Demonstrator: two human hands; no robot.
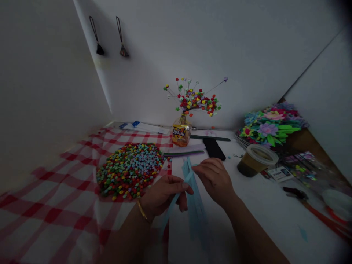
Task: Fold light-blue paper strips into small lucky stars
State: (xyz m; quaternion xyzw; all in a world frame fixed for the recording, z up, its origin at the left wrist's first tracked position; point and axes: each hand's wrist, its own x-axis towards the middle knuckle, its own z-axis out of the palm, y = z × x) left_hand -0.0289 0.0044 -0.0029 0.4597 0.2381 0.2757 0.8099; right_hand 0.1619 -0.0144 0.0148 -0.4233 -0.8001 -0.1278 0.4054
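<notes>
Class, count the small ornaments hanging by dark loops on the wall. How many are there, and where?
2. The left ornament hangs at the picture's upper left; the right ornament hangs just beside it. Neither is hidden.

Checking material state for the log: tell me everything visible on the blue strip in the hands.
The strip is light blue, narrow and flat, paper-like by its look. It slants between the hands, above the bundle of similar blue strips on the white table. The left hand pinches it; the fingers of the right hand hold its upper part. Its lower part trails out toward the wearer. It looks bent or folded between the hands; blur hides the exact fold.
</notes>
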